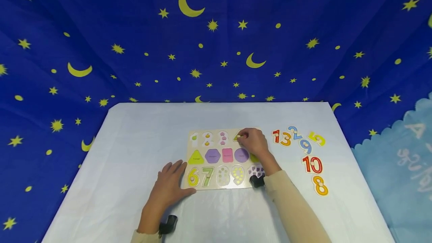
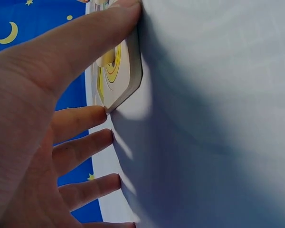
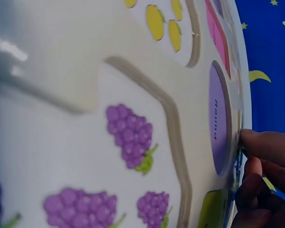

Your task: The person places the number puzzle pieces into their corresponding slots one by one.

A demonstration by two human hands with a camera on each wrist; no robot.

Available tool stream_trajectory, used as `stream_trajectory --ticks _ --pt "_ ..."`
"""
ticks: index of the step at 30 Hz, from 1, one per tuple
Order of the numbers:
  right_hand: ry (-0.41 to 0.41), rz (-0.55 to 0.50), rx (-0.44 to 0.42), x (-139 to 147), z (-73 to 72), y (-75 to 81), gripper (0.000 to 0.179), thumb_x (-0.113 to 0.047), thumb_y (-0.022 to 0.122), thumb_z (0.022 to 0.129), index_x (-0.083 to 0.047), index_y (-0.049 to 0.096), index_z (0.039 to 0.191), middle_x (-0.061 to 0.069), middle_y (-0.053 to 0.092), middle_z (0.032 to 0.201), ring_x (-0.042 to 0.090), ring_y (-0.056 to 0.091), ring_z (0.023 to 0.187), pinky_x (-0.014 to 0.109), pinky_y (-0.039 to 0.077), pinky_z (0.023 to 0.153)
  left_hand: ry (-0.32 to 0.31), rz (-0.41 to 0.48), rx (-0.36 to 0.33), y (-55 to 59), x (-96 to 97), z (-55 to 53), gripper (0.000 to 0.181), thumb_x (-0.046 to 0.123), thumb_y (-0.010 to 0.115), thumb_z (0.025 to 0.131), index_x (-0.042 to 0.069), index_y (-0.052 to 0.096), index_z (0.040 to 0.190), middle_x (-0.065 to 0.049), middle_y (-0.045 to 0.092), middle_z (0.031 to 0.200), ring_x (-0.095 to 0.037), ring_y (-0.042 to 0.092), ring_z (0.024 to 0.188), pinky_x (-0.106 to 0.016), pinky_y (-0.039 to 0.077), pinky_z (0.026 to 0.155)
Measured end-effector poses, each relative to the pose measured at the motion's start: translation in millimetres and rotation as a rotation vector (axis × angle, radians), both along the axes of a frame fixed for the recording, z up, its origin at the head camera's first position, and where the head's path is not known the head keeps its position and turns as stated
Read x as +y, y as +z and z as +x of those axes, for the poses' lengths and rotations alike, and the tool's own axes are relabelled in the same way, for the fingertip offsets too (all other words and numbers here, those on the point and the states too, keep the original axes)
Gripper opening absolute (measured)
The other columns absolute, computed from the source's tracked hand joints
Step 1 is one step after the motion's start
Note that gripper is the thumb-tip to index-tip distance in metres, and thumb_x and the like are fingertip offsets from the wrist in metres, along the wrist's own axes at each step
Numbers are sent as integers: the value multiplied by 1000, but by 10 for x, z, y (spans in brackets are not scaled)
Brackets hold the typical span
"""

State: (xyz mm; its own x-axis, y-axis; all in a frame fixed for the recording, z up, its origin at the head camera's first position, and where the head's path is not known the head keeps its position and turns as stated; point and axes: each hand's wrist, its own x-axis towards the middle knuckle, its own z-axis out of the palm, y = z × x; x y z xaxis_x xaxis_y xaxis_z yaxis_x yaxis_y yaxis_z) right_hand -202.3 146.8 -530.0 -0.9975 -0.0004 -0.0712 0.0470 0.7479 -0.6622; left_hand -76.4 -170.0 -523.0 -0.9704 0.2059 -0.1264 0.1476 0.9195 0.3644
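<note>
A wooden number puzzle board (image 1: 232, 187) lies on the white table, with fruit pictures in its open slots. My right hand (image 1: 254, 141) pinches the knob of a green number 4 piece (image 1: 236, 138) at the top-right slot; fingers hide most of that piece. In the right wrist view, the fingertips (image 3: 247, 137) are at the board's far side, beyond the purple round shape (image 3: 219, 118). My left hand (image 1: 168, 186) spreads around the lower-left corner, thumb (image 2: 118, 21) along the near edge. A yellow 6 (image 1: 193, 177) and green 7 (image 1: 208, 175) sit in their slots.
Right of the board lie loose number pieces: 1 (image 1: 276, 136), 3 (image 1: 285, 139), 2 (image 1: 294, 133), 9 (image 1: 305, 146), 5 (image 1: 317, 138), 10 (image 1: 312, 164) and 8 (image 1: 320, 185). A blue star-and-moon cloth (image 1: 222, 40) hangs behind the table (image 1: 135, 134).
</note>
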Motion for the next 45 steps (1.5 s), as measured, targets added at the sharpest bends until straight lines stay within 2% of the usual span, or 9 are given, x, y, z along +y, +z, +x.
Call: stream_trajectory --ticks 6,11,14,18,27,32,45 --pt "18 14 13 -19 5 -12 20 -26 74 81 -14 74 97 -1 62 78 19 55 71 34 42 61 -10 -1 14 4 -23 1 97 58 81 64 8 49 141 -13 44 144 -44 31 133 -73 23 97" --pt "16 -26 8 6 22 -11 30 -26 75 82 -12 71 109 3 62 91 21 54 83 37 45 74 -13 2 37 -2 -19 -11 97 56 83 64 7 50 140 -14 44 143 -44 33 132 -73 25 97" --pt "4 -50 11 42 51 -21 35 -26 75 81 -11 69 112 4 60 93 23 53 85 38 44 77 -11 0 21 -3 -4 -15 97 56 82 64 7 48 141 -14 43 144 -44 32 132 -72 24 98" --pt "5 -69 9 99 95 -26 34 -27 75 81 -11 69 111 4 58 86 22 53 79 36 42 71 -5 -13 -4 -5 10 -18 99 57 81 65 8 47 142 -13 41 146 -43 30 134 -71 23 99" --pt "5 -115 28 248 229 47 26 -22 74 83 -11 70 106 2 59 79 19 53 71 34 44 62 -11 -23 6 -15 15 -14 99 57 82 65 7 46 142 -14 41 145 -42 31 133 -71 24 98" --pt "-11 -103 41 410 304 77 20 -23 73 84 -11 70 100 2 59 76 19 53 67 33 43 59 -12 -18 7 -16 16 -15 99 57 81 65 7 46 143 -14 41 146 -42 29 134 -71 23 99" --pt "-35 -103 42 792 439 70 23 -24 70 88 -7 70 103 5 59 76 20 53 63 32 45 54 6 4 6 -33 16 3 97 56 82 65 9 47 142 -11 42 145 -41 29 134 -72 21 100"
